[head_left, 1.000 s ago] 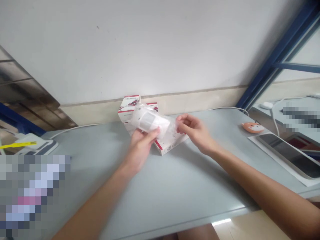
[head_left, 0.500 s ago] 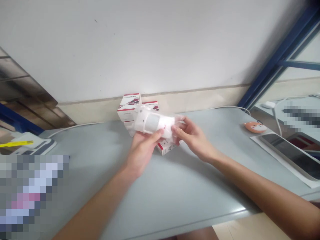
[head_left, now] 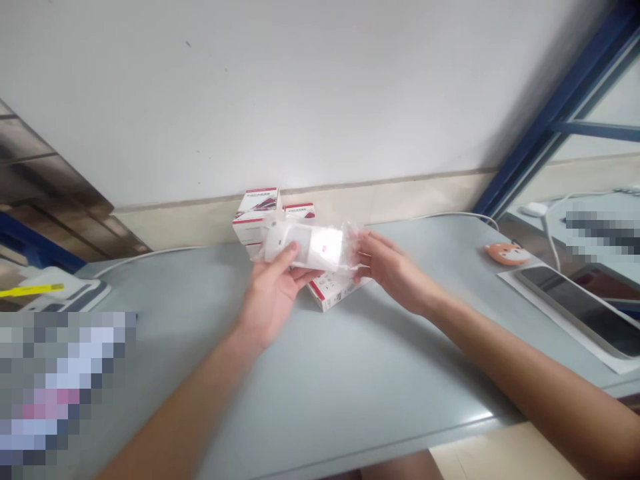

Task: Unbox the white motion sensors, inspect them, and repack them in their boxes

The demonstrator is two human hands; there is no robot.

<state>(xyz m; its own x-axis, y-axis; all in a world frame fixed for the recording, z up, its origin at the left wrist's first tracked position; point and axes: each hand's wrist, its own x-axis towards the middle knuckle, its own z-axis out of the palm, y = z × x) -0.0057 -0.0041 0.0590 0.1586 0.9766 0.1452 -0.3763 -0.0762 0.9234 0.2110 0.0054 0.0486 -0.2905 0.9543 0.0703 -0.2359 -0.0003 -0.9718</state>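
My left hand (head_left: 273,290) grips a white motion sensor (head_left: 326,248) sealed in a clear plastic bag (head_left: 350,250), its thumb lying across the sensor's grey window. At the bag's loose right end is my right hand (head_left: 393,270), fingers stretched and apart, touching or just beside the crinkled plastic. Below the sensor a white and red box (head_left: 327,293) lies on the desk, partly covered by the bag and hands. Behind the bag, against the wall, stand a printed white and red carton (head_left: 256,203) and another similar box (head_left: 300,211).
On the right of the grey desk (head_left: 320,387) are an orange animal-faced case (head_left: 507,253) and a dark phone-like slab (head_left: 575,307) on white backing. A yellow strip (head_left: 33,290) crosses a white device (head_left: 75,293) at the left. A white cable (head_left: 150,253) runs along the wall.
My left thumb has shifted left onto the sensor's window, and the sensor has turned flatter. My right hand has loosened its pinch, its fingers now spread at the bag's end.
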